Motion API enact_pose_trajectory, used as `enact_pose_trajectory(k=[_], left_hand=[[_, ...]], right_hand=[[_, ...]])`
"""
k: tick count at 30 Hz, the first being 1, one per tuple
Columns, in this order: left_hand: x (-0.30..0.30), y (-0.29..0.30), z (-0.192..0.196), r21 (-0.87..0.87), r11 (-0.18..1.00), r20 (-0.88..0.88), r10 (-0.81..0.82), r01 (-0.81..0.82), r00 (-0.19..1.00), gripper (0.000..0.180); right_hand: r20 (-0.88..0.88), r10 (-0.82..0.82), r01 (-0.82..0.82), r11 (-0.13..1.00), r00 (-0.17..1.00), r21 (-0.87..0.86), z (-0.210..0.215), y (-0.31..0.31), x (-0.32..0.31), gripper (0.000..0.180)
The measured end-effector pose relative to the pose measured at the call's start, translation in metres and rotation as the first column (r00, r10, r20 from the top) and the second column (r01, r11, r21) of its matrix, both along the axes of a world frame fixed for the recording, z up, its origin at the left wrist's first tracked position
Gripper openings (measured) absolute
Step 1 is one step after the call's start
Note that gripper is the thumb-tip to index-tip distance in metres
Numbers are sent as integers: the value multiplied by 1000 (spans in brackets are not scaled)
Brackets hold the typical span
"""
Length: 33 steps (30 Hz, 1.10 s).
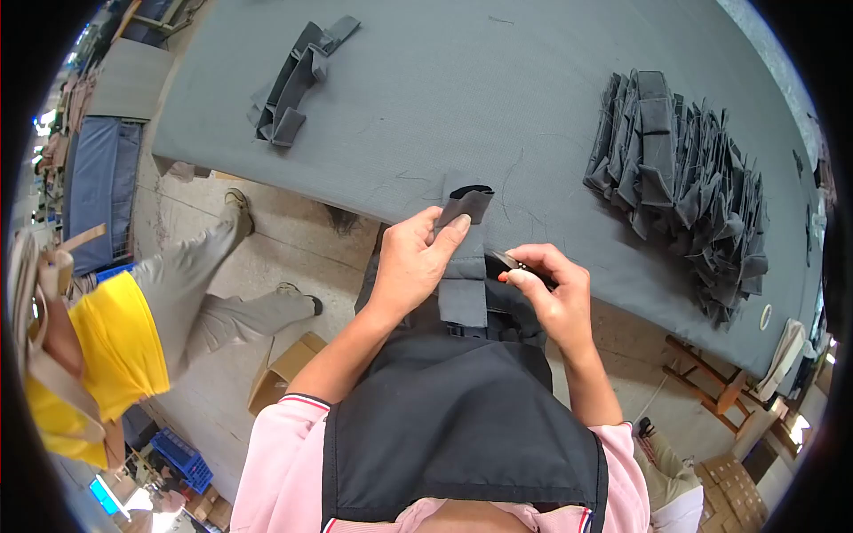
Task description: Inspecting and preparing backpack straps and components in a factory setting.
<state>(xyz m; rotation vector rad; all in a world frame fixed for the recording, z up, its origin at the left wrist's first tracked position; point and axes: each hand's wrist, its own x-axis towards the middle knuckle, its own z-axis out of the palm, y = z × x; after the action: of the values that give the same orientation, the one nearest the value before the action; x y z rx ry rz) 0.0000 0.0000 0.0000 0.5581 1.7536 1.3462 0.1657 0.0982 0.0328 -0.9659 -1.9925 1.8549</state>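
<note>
My left hand (416, 258) pinches a dark grey sewn fabric strip (464, 302) near its folded upper end, thumb on top. The strip hangs over the table's near edge toward my lap. Just right of it, my right hand (555, 289) is closed around small thread snips (508, 260) with a dark handle. Their metal blades point at the strip's right edge, and a small orange bit shows by my thumb. Whether the blades touch the fabric I cannot tell.
A large pile of similar grey strips (689, 186) lies on the grey-covered table (426, 107) at right; a smaller group (291, 84) lies far left. Loose threads are scattered about. A person in yellow (120, 338) walks at left. A cardboard box (283, 369) and wooden stool (715, 386) stand below.
</note>
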Motion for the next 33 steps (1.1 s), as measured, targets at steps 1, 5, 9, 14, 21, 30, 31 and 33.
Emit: enact_pose_trajectory(k=[1,5,9,14,21,30,31,33], left_hand=[[0,1,-1,41,998,21,50,-51,999,33],[-3,3,6,47,998,92,40,-45,995,32],[-1,5,13,107,985,143,122,-138,982,29],[-4,5,17,54,997,183,51,-62,982,25],[-7,-1,15,64,998,211,-27,14,977,22],[-6,-1,15,114,993,294,-41,8,955,21],[-6,-2,14,99,995,277,-38,11,960,22],[-6,-2,14,85,996,260,-37,15,965,22]], right_hand=[[-22,-64,66,992,998,108,1,-4,0,16],[-25,-64,68,914,998,400,5,-12,-10,16],[-101,-24,80,799,995,596,10,-11,-10,19],[27,138,-100,560,990,822,13,-7,-18,26],[48,301,-206,522,952,828,14,3,-21,28],[45,137,-133,742,989,657,18,-3,-14,21],[45,136,-132,743,990,657,22,-2,-15,21],[66,214,-177,555,975,813,25,0,-16,28]])
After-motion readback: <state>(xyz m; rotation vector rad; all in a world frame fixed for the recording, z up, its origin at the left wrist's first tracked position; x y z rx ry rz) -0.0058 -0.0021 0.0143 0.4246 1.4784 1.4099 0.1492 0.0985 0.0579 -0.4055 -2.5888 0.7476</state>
